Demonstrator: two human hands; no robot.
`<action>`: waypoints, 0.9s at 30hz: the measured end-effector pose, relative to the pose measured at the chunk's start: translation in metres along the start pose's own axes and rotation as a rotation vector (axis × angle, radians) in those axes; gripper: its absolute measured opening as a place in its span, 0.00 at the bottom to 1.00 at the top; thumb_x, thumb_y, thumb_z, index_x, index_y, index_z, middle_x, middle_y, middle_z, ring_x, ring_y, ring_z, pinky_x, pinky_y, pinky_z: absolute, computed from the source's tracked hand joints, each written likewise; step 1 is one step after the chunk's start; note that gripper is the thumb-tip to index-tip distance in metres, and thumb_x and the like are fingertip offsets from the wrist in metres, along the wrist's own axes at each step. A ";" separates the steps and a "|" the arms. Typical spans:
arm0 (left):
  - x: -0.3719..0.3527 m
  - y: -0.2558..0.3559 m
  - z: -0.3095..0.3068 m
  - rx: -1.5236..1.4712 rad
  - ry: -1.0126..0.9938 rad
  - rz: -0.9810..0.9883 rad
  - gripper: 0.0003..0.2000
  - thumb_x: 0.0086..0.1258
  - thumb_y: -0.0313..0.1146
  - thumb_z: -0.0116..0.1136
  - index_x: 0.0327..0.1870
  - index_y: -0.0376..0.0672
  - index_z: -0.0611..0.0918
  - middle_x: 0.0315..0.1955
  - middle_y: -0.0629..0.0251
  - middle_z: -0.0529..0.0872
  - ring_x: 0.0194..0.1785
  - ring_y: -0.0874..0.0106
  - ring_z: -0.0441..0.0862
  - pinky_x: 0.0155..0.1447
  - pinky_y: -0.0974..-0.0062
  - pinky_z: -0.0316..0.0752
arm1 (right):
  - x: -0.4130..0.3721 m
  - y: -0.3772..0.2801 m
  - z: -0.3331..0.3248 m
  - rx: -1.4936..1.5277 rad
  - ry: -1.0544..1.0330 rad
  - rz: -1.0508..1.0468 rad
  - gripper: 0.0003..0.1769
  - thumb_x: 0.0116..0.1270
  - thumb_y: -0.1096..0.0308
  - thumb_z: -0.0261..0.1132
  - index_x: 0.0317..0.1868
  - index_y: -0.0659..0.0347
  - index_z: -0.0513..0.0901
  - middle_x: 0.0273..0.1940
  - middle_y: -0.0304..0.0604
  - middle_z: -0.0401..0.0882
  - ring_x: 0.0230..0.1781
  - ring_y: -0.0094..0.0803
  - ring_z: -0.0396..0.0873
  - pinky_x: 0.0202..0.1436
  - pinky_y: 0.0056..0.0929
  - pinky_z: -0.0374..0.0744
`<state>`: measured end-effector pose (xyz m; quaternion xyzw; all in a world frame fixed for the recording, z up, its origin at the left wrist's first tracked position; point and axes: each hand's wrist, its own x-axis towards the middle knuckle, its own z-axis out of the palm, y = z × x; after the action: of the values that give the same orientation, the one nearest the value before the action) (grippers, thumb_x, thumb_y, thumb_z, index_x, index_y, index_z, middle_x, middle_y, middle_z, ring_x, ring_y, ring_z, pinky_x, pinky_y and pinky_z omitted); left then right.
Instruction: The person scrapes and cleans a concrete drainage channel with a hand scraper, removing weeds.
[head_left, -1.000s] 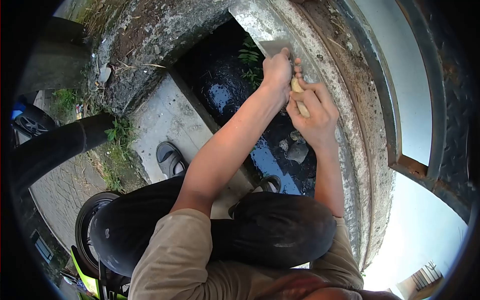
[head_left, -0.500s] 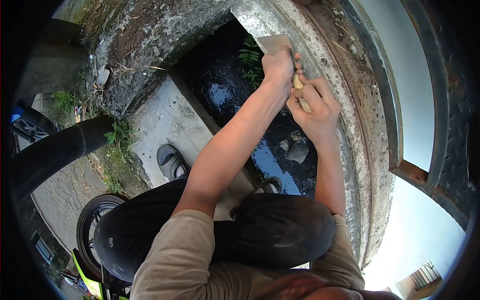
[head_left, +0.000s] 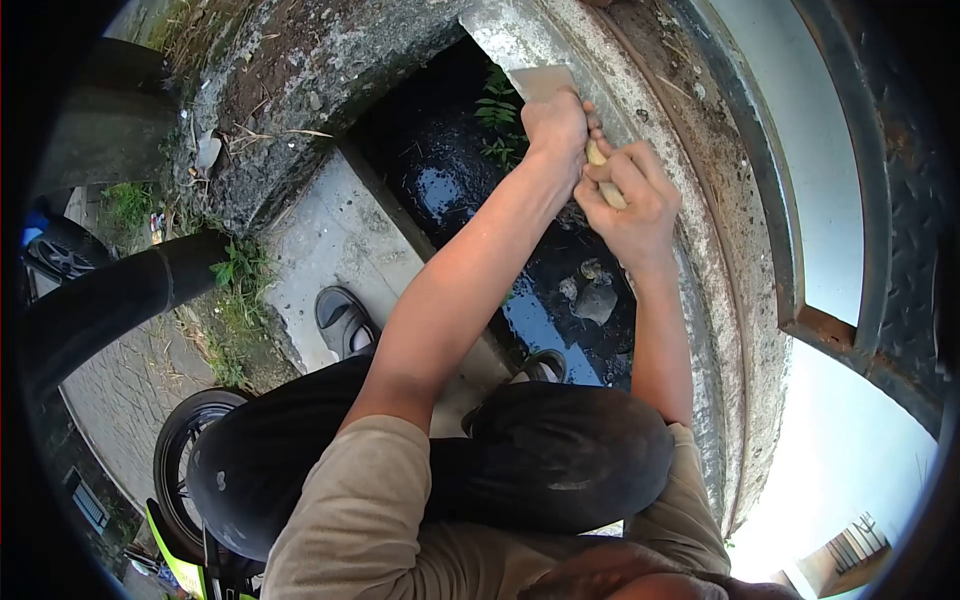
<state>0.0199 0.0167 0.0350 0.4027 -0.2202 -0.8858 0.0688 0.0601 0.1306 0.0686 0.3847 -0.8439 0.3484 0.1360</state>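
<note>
My left hand (head_left: 556, 125) is closed round the neck of a scraper, just below its flat metal blade (head_left: 542, 82). The blade lies against the grey concrete edge (head_left: 505, 38) at the top of the opening. Lower right, my right hand (head_left: 640, 195) is wrapped round the pale yellowish handle (head_left: 612, 194), whose end shows between the fingers. Both hands are close together beside the curved concrete wall (head_left: 640, 110). The part of the tool between them is mostly hidden by the fingers.
Below the hands is a dark water-filled channel (head_left: 440, 150) with a green plant (head_left: 497, 110) and a stone (head_left: 595, 303). My sandalled foot (head_left: 345, 318) rests on a concrete slab (head_left: 330, 235). A black pipe (head_left: 110, 300), a wheel (head_left: 185, 440) and a metal frame (head_left: 800, 200) stand around.
The blade and my left hand have shifted very slightly up and left. My right hand has turned a little on the handle, and its fingers have moved slightly upward.
</note>
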 end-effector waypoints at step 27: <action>0.002 0.001 -0.011 -0.014 -0.018 -0.035 0.03 0.72 0.26 0.46 0.40 0.37 0.69 0.23 0.62 0.73 0.18 0.77 0.65 0.18 0.79 0.61 | 0.007 -0.016 0.004 -0.050 -0.032 0.063 0.07 0.49 0.76 0.71 0.28 0.59 0.81 0.31 0.40 0.75 0.27 0.37 0.81 0.30 0.35 0.79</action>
<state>0.0268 0.0112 0.0283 0.3981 -0.2077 -0.8919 0.0541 0.0676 0.1167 0.0769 0.3598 -0.8661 0.3253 0.1211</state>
